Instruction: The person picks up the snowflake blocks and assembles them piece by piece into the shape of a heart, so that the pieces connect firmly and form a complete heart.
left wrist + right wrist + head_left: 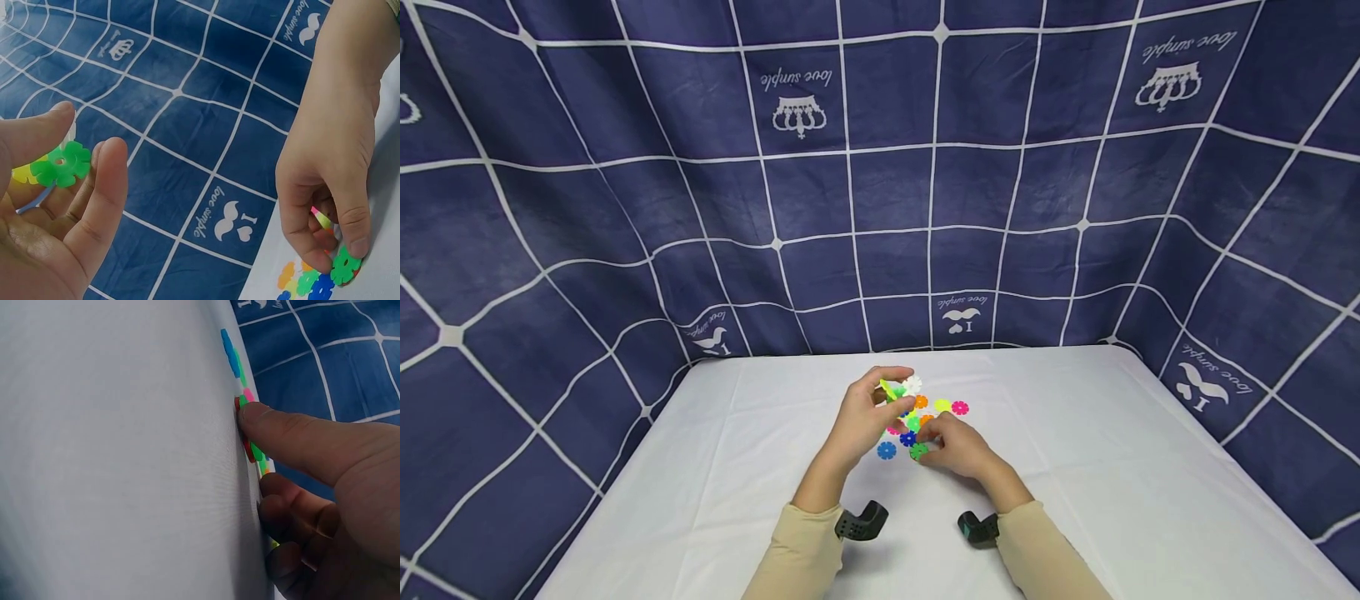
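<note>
My left hand (859, 417) is raised over the pile and holds a joined cluster of notched plastic snowflake discs between thumb and fingers. A green disc (61, 164) and a yellow disc (25, 174) show in the cluster, along with a white disc (912, 385). Down on the table, my right hand (957, 446) has its thumb and a curled finger at a green snowflake disc (345, 265). Beneath that green disc lies a red disc (248, 450), its edge visible in the right wrist view. The right hand's other fingers are curled beside the pile.
Loose discs lie around the hands: a light blue disc (887, 450), a dark blue disc (907, 438), a pink disc (960, 407), a yellow disc (942, 405) and several others. They rest on a white-covered table (737, 467). A blue gridded cloth (895, 200) hangs behind and at both sides.
</note>
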Demonstrator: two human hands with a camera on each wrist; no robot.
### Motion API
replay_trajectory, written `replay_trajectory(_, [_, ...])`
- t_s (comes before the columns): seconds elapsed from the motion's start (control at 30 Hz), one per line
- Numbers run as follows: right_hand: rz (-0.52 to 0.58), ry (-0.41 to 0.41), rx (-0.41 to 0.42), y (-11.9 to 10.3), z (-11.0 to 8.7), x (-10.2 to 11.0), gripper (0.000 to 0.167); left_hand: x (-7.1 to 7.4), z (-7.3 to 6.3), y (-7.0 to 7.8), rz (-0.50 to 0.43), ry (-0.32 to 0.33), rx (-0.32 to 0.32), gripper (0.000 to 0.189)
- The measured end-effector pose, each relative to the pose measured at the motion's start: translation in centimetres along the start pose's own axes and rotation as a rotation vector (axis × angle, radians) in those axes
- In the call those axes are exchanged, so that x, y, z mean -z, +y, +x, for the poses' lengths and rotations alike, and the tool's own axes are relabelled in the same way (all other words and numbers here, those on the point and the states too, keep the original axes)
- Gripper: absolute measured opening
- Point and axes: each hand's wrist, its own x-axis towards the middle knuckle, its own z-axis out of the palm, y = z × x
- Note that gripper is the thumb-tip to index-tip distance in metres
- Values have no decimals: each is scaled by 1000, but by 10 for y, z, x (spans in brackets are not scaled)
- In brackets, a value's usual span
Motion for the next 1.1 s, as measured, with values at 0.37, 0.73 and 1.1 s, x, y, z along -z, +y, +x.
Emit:
replay_trajectory(0.37, [21,-14,-1,1,1,2,27,0,1,-1,39,-21,-10,39])
replay_trajectory(0.73, [141,-85,99,5,-2,12,12,0,0,-1,6,-26,22,38])
replay_trajectory(1.1, [307,140,79,-13,-6,42,10,0,0,2,-7,-20,36,40])
